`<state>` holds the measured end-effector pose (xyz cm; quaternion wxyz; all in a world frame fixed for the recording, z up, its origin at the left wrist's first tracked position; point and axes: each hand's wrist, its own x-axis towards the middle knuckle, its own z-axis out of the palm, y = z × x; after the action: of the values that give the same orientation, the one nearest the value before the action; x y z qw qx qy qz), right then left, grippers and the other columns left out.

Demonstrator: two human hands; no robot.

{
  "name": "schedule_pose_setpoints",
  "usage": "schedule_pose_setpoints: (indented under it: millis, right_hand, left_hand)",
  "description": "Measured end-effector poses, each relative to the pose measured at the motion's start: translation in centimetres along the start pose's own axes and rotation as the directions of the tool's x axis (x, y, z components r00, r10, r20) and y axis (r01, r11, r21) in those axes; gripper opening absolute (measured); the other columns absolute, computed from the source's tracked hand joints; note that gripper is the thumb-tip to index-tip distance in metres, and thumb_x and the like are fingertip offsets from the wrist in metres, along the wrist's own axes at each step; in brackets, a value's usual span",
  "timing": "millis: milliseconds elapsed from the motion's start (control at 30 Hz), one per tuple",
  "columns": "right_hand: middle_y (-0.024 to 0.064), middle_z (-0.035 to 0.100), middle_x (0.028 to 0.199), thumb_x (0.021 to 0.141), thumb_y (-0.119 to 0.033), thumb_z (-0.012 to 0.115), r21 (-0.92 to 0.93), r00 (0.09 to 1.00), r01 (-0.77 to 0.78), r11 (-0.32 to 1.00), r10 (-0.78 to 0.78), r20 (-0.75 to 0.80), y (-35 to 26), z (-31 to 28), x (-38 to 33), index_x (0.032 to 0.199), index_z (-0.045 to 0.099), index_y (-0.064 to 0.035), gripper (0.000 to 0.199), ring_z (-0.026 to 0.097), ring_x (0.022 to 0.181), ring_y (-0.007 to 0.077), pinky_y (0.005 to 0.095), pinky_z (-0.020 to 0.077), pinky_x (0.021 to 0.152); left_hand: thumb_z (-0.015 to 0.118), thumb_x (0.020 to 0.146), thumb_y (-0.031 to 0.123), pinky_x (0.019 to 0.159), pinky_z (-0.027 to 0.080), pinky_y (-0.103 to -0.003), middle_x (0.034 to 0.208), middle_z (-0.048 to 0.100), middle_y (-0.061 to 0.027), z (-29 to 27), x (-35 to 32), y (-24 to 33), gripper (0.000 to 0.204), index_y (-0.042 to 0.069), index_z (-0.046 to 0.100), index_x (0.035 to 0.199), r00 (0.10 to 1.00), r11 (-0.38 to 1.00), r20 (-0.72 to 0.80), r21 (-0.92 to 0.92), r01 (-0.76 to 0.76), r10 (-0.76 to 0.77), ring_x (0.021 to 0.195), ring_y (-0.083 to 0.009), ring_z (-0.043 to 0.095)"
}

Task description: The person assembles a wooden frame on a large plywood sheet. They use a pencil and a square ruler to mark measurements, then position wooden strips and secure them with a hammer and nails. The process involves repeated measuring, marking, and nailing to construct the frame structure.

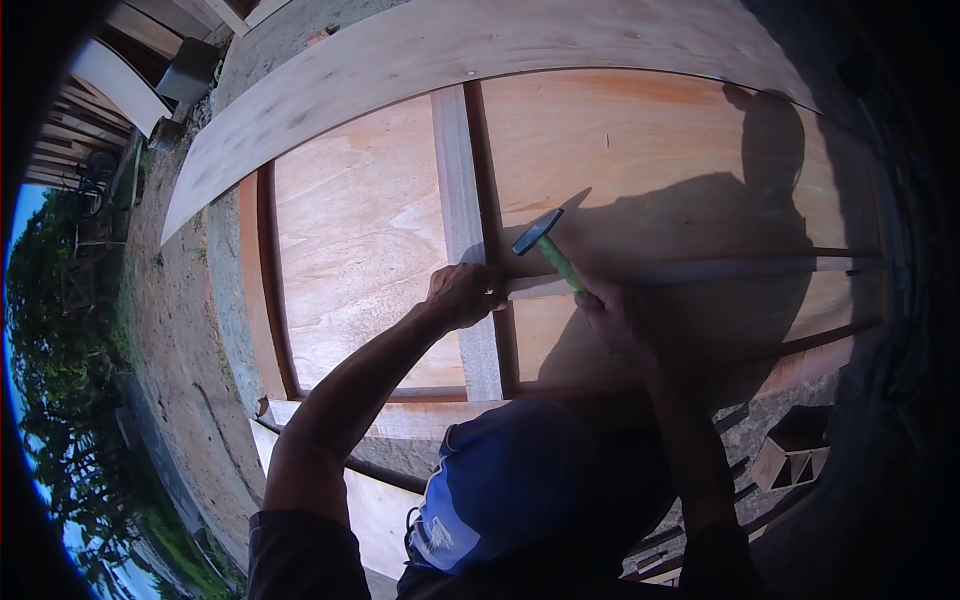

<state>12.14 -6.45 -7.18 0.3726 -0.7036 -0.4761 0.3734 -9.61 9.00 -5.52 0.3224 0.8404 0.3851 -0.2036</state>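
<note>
My right hand (pixel 612 315) grips the green handle of a hammer (pixel 555 260). The hammer's dark metal head is raised over a wooden panel (pixel 360 220), left of and beyond that hand. My left hand (pixel 465 295) is closed, its fingers curled, on the upright wooden batten (pixel 465 190), where a cross batten (pixel 700 270) meets it from the right. Whatever the left fingertips may be holding is too small to see. Battens frame the thin plywood of the panel, and shadow covers much of its right half.
A long pale plywood sheet (pixel 330 85) lies along the panel's far edge. At the lower right stands a small wooden box (pixel 795 450) with compartments. My blue cap (pixel 510 490) fills the lower middle. Bare ground (pixel 180 320) and trees (pixel 60 380) are to the left.
</note>
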Motion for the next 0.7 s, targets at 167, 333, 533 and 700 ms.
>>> schedule_pose_setpoints:
  millis: [167, 333, 533, 700]
  right_hand:
    - [0.0082, 0.058, 0.072, 0.099, -0.019, 0.055, -0.003, 0.977, -0.140, 0.990, 0.139, 0.163, -0.2, 0.0, -0.6, 0.148, 0.043, -0.0099, 0.051, 0.057, 0.061, 0.0157, 0.0314, 0.0480, 0.059]
    - [0.0161, 0.065, 0.081, 0.100, -0.021, 0.055, 0.121, 0.928, -0.371, 0.921, 0.367, 0.061, 0.0, 0.7, -1.4, 0.148, 0.044, -0.0119, 0.050, 0.064, 0.068, 0.0215, 0.0356, 0.0519, 0.069]
    - [0.0071, 0.059, 0.073, 0.100, -0.017, 0.052, -0.139, 0.987, 0.106, 0.985, -0.086, 0.138, -0.3, 1.1, -1.8, 0.151, 0.040, -0.0117, 0.052, 0.053, 0.050, 0.0132, 0.0301, 0.0457, 0.048]
    - [0.0012, 0.049, 0.067, 0.097, -0.012, 0.052, 0.557, 0.896, -0.306, 0.772, 0.431, -0.105, -0.7, 0.8, -2.4, 0.150, 0.044, -0.0149, 0.053, 0.050, 0.055, 0.0089, 0.0283, 0.0447, 0.052]
  left_hand:
    - [0.074, 0.083, 0.036, 0.075, 0.051, -0.045, 0.085, 0.072, -0.0054, 0.3, -0.3, -0.2, 0.021, 0.019, 0.070, 0.093, 0.999, 0.999, -0.020, -0.033, -0.037, 0.036, 0.087, -0.0293, 0.070]
    - [0.074, 0.083, 0.034, 0.076, 0.051, -0.044, 0.086, 0.072, -0.0071, 0.3, -0.2, -0.3, 0.021, 0.017, 0.069, 0.094, 0.998, 0.998, -0.032, -0.035, -0.060, 0.059, 0.088, -0.0301, 0.069]
    - [0.071, 0.086, 0.034, 0.074, 0.052, -0.045, 0.088, 0.072, -0.0083, 1.2, -0.2, -1.1, 0.027, 0.020, 0.069, 0.109, 0.991, 0.993, -0.068, -0.027, -0.113, 0.111, 0.087, -0.0320, 0.070]
    - [0.061, 0.093, 0.036, 0.071, 0.051, -0.048, 0.090, 0.071, -0.0126, 4.1, -1.0, -3.2, 0.046, 0.027, 0.052, 0.137, 0.804, 0.981, -0.583, -0.194, 0.001, -0.116, 0.081, -0.0348, 0.069]
